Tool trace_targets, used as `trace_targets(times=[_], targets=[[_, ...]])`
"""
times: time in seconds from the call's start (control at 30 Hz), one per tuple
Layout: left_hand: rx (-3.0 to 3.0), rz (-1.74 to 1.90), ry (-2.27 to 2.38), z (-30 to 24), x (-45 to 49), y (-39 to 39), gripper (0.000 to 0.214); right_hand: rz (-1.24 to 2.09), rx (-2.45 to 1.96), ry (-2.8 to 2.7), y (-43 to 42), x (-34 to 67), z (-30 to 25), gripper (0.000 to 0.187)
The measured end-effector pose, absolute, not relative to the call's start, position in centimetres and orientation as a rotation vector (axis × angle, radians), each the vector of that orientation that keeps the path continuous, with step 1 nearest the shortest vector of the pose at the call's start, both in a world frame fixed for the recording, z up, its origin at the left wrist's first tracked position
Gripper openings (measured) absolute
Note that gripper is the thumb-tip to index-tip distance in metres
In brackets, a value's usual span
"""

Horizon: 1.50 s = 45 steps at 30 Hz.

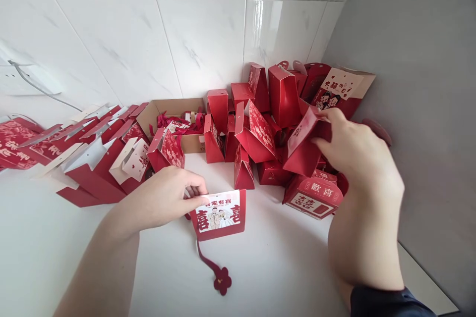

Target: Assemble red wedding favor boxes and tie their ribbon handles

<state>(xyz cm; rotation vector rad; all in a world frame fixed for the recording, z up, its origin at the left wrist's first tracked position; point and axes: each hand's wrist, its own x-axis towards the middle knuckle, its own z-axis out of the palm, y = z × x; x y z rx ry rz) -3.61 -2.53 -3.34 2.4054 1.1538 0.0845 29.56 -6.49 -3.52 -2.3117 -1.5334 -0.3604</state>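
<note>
My left hand (163, 198) pinches the top edge of a red gift box (222, 234) low over the white table. That box has a white panel with a wedding couple and red Chinese characters. A dark red ribbon (222, 281) with a flower-shaped end trails from below it onto the table. On the right, my right hand (357, 151) has its thumb and fingers closed on the upper edge of another red gift box (301, 156). This second box is tilted, within the pile of red boxes (258, 131); its far side is hidden.
Several opened red gift bags (92, 173) stand in rows on the left. A cardboard box (194, 144) holding dark red ribbons is against the tiled wall (201, 39). A handled red box (316, 195) lies below my right hand. A grey panel (416, 109) borders the right side.
</note>
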Motion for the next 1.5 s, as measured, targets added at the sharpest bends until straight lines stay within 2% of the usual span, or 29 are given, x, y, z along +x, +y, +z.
trace_targets(times=[0.17,0.37,0.5,0.57,0.63,0.7,0.8,0.93,1.03,1.17,1.37,1.5], targets=[[2.405,0.075,1.165,-3.4,-3.6,-2.5,0.026,-0.404,-2.214,-1.348,-6.3,32.4,-3.7,0.054],[2.421,0.061,1.174,-3.3,-3.5,-2.5,0.025,-0.457,-2.058,-1.317,-6.1,33.6,-3.7,0.051],[2.423,0.065,1.175,-3.3,-3.5,-2.5,0.025,-0.254,-2.364,-1.316,-7.8,34.3,-3.5,0.067],[2.419,0.068,1.168,-3.3,-3.5,-2.5,0.025,-0.301,-2.353,-1.304,-9.3,34.2,-3.2,0.074],[2.414,0.066,1.162,-3.2,-3.5,-2.5,0.026,-0.501,-2.136,-1.335,-10.8,33.3,-2.7,0.068],[2.406,0.054,1.162,-3.2,-3.5,-2.5,0.026,-0.665,-1.915,-1.287,-11.7,31.4,-2.0,0.051],[2.391,0.051,1.169,-3.2,-3.4,-2.4,0.026,-0.617,-1.691,-1.404,-11.0,27.5,-1.6,0.036],[2.390,0.065,1.168,-3.2,-3.4,-2.5,0.024,-0.513,-1.435,-1.769,-6.5,22.2,-3.8,0.043],[2.396,0.068,1.172,-3.2,-3.4,-2.6,0.023,-0.500,-1.414,-1.949,-3.1,20.2,-6.1,0.045],[2.401,0.076,1.173,-3.2,-3.5,-2.6,0.023,-0.459,-1.540,-1.852,-1.5,21.0,-7.3,0.045],[2.391,0.113,1.135,-3.4,-3.5,-2.4,0.024,-0.380,-1.750,-1.515,-2.0,25.7,-6.1,0.041],[2.391,0.104,1.142,-3.4,-3.5,-2.4,0.024,-0.379,-1.718,-1.460,-2.6,28.7,-5.6,0.037]])
